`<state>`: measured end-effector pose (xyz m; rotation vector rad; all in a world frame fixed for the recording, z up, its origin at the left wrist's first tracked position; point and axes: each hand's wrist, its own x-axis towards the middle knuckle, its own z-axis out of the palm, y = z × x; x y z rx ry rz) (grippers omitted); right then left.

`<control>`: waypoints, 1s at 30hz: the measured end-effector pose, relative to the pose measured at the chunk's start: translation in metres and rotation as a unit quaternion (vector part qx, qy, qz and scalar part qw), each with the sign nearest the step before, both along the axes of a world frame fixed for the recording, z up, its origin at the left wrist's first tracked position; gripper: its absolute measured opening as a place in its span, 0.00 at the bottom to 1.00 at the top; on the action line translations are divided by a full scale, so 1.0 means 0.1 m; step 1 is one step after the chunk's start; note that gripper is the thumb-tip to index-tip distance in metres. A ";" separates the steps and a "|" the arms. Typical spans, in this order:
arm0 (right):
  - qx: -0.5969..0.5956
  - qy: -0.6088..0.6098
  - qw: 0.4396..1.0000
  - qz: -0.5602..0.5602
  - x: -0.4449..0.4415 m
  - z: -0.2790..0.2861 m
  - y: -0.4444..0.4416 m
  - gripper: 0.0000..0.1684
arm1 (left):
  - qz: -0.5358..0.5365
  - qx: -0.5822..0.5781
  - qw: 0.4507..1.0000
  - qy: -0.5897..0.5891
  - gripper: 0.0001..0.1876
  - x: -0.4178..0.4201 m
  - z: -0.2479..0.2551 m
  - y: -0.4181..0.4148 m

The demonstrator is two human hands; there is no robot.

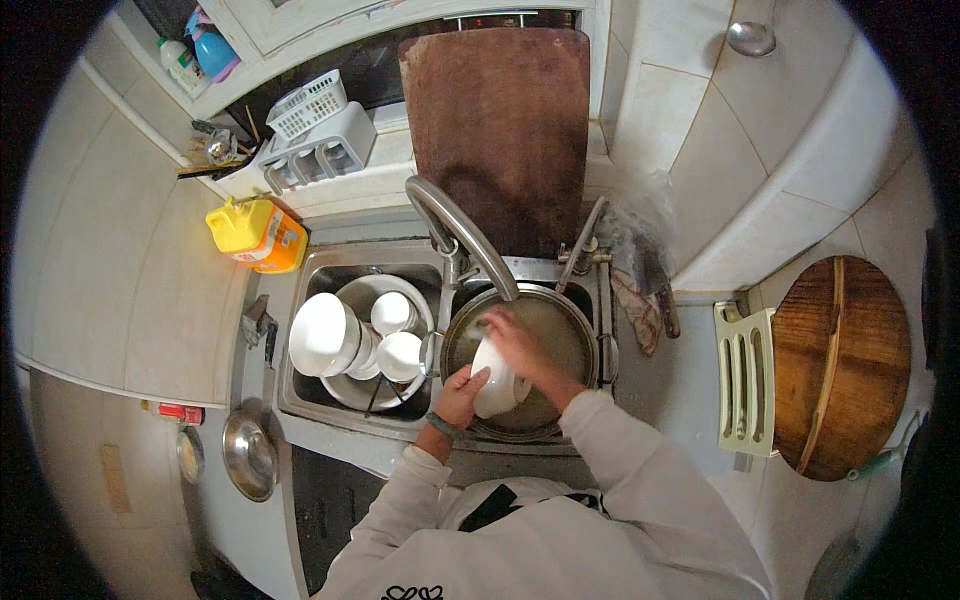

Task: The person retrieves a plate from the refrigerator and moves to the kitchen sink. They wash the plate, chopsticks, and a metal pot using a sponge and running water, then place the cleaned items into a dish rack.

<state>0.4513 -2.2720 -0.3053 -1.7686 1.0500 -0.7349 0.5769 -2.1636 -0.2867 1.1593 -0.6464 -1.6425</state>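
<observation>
My left hand (pixel 459 399) grips the edge of a white bowl (pixel 491 390), which is tilted on its side over a large metal pot (pixel 594 330). My right hand (pixel 517 345) is at the bowl's upper rim, slightly blurred; whether it holds anything is hidden. Cloudy water fills the pot, which stands in the right sink basin under a curved metal faucet (pixel 472 225). In the left basin a white basin (pixel 427 300) holds several white bowls (pixel 324 334), some stacked, and small white cups or bowls (pixel 400 356).
A brown cutting board (pixel 499 135) leans behind the faucet. Left of the sink are a yellow detergent jug (pixel 259 234), a knife (pixel 270 345) and a metal bowl (pixel 250 456). To the right lie a cloth (pixel 637 307), a plastic rack (pixel 746 382) and a round wooden lid (pixel 840 367).
</observation>
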 end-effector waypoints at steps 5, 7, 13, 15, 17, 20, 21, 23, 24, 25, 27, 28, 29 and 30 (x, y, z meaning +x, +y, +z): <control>0.539 -0.283 0.788 -0.093 -0.24 -0.73 -0.13 0.21 | 0.076 -0.014 0.992 0.096 0.15 0.07 0.21 -0.08; 0.501 -0.428 0.739 -0.137 -0.15 -0.46 0.25 0.23 | 0.090 -0.044 0.989 0.110 0.17 0.08 0.21 -0.10; 0.526 -0.443 0.676 -0.264 0.01 -0.22 0.73 0.29 | 0.109 -0.035 0.985 0.127 0.18 -0.03 -0.04 -0.10; 0.497 -0.446 0.687 -0.286 0.11 -0.42 0.79 0.30 | 0.147 -0.045 0.979 0.130 0.18 -0.07 -0.05 -0.08; 0.429 -0.430 0.734 -0.304 0.25 -0.27 0.81 0.32 | 0.144 -0.041 0.982 0.113 0.18 -0.07 -0.13 -0.10; 0.243 -0.192 0.900 -0.307 0.33 -0.17 0.92 0.31 | 0.166 -0.039 0.978 0.123 0.18 -0.09 -0.15 -0.13; 0.172 -0.139 0.930 -0.293 0.33 -0.18 0.92 0.31 | 0.177 -0.039 0.974 0.134 0.19 -0.11 -0.15 -0.14; 0.126 -0.101 0.942 -0.295 0.31 -0.19 1.01 0.31 | 0.190 -0.020 0.969 0.156 0.19 -0.14 -0.12 -0.16; 0.102 -0.081 0.947 -0.294 0.30 -0.09 1.05 0.31 | 0.197 -0.011 0.966 0.168 0.19 -0.15 -0.12 -0.17; 0.033 -0.017 0.965 -0.259 0.26 0.01 1.10 0.30 | 0.199 -0.004 0.963 0.183 0.18 -0.14 -0.13 -0.18; -0.106 0.109 0.972 -0.181 0.17 0.19 1.17 0.29 | 0.203 0.009 0.956 0.212 0.17 -0.10 -0.17 -0.20; -0.130 0.135 0.968 -0.166 0.15 0.22 1.16 0.28 | 0.196 0.036 0.949 0.246 0.17 -0.07 -0.24 -0.19; -0.153 0.160 0.964 -0.150 0.14 0.26 1.11 0.27 | 0.190 0.063 0.939 0.280 0.17 -0.03 -0.34 -0.18; -0.177 0.186 0.957 -0.138 0.12 0.28 1.05 0.25 | 0.179 0.090 0.929 0.312 0.17 -0.03 -0.39 -0.18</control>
